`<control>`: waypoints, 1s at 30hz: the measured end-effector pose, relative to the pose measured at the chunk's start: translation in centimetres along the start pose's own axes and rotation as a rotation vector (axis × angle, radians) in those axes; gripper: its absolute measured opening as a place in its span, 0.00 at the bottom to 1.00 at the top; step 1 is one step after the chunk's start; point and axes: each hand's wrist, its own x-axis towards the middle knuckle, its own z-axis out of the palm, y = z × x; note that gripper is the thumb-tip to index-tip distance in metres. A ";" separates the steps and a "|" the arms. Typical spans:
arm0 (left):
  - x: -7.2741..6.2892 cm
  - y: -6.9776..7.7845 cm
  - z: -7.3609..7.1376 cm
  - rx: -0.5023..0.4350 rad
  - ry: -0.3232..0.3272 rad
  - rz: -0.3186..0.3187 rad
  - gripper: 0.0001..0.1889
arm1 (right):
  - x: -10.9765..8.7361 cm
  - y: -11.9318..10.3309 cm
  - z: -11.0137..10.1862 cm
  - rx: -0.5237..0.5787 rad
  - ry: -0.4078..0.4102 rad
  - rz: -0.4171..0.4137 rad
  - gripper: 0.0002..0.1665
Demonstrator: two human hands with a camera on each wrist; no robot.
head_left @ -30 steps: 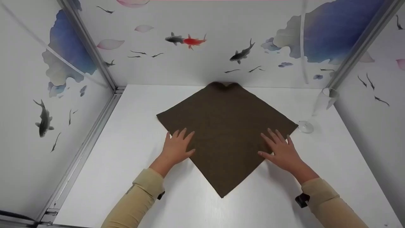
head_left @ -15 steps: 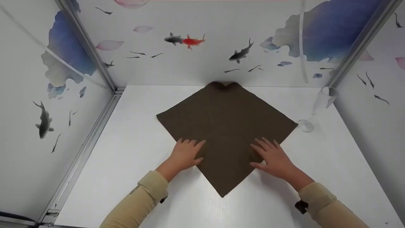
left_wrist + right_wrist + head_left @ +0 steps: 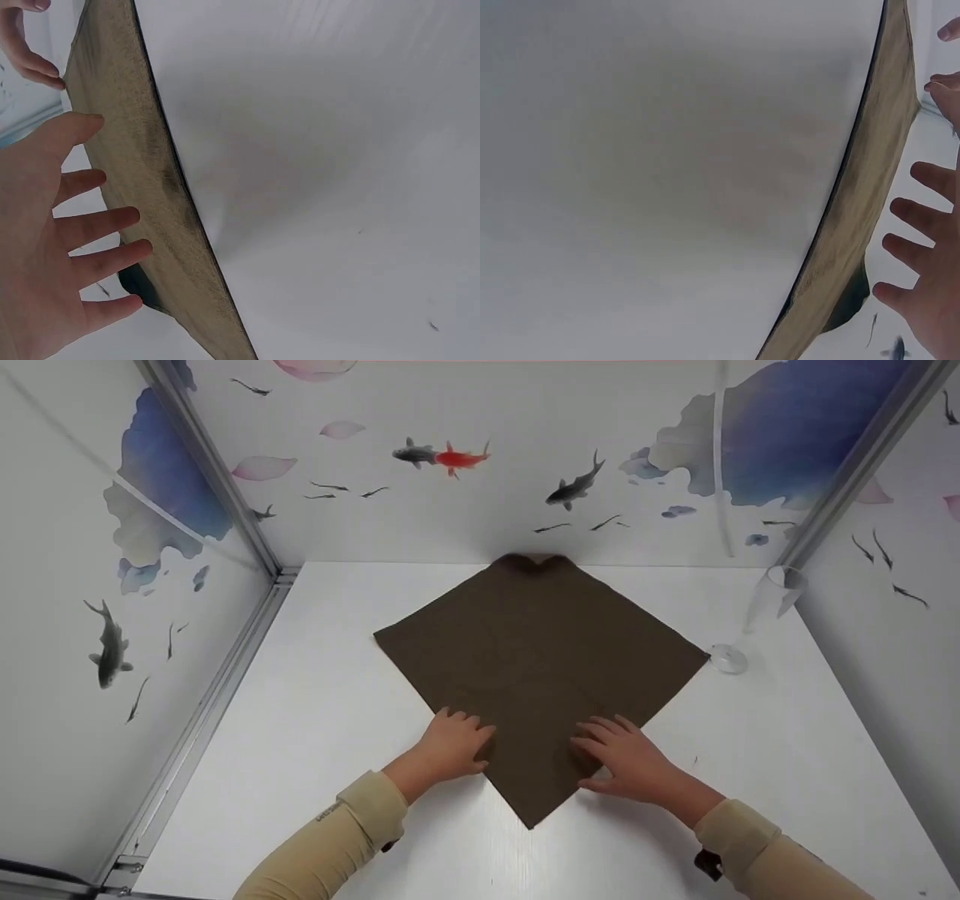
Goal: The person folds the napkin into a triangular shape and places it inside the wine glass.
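Observation:
A brown square cloth [image 3: 536,660] lies turned like a diamond, one corner toward me and the far corner bent against the back wall. Over its lower left edge is my left hand [image 3: 452,744], fingers spread and slightly bent. My right hand [image 3: 626,759] is over the lower right edge in much the same pose. Neither hand pinches the fabric. In the left wrist view the palm of the left hand [image 3: 37,232] faces the cloth [image 3: 142,165] with spread fingers. The right wrist view shows the right hand [image 3: 934,277] at the border, fingers apart, beside the cloth [image 3: 862,172].
A clear stemmed glass [image 3: 729,658] stands at the right, its foot close to the cloth's right corner. White panels painted with fish [image 3: 461,458] enclose the white table [image 3: 300,675] at the back and sides. A metal rail [image 3: 225,682] runs along the left edge.
Both hands have slid toward me along the cloth's lower edges and come closer together, near the front corner. The cloth and the glass have stayed in place.

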 end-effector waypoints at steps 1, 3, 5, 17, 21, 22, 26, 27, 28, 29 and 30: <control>0.0 0.1 0.1 0.008 -0.001 0.013 0.26 | 0.1 -0.1 0.1 -0.003 -0.001 -0.014 0.38; 0.1 0.3 0.2 0.024 0.002 0.042 0.24 | 0.2 -0.1 0.4 0.001 -0.003 -0.044 0.35; 0.1 0.5 0.2 0.048 -0.001 0.070 0.22 | 0.3 -0.2 0.6 0.007 -0.006 -0.077 0.33; 0.2 1.9 0.7 0.106 -0.050 0.178 0.17 | 0.7 -0.6 1.7 0.036 -0.054 -0.252 0.16; 0.4 2.0 1.0 0.087 -0.026 0.201 0.13 | 0.8 -0.7 1.5 0.044 -0.083 -0.260 0.12; 0.4 2.0 1.1 0.079 -0.020 0.205 0.12 | 0.9 -0.7 1.4 0.040 -0.086 -0.264 0.11; 0.8 2.2 1.4 0.072 -0.008 0.212 0.11 | 1.2 -0.9 1.1 0.015 -0.089 -0.276 0.09; 0.9 2.2 1.4 0.074 -0.006 0.211 0.11 | 1.3 -1.0 1.0 0.010 -0.091 -0.276 0.09; 1.0 2.3 1.4 0.078 -0.004 0.210 0.11 | 1.3 -1.0 1.0 0.004 -0.094 -0.273 0.08; 1.0 2.3 1.4 0.086 -0.001 0.211 0.10 | 1.4 -1.1 1.0 -0.003 -0.094 -0.270 0.08; 1.1 2.4 1.4 0.094 0.003 0.214 0.10 | 1.4 -1.1 0.9 -0.009 -0.094 -0.268 0.08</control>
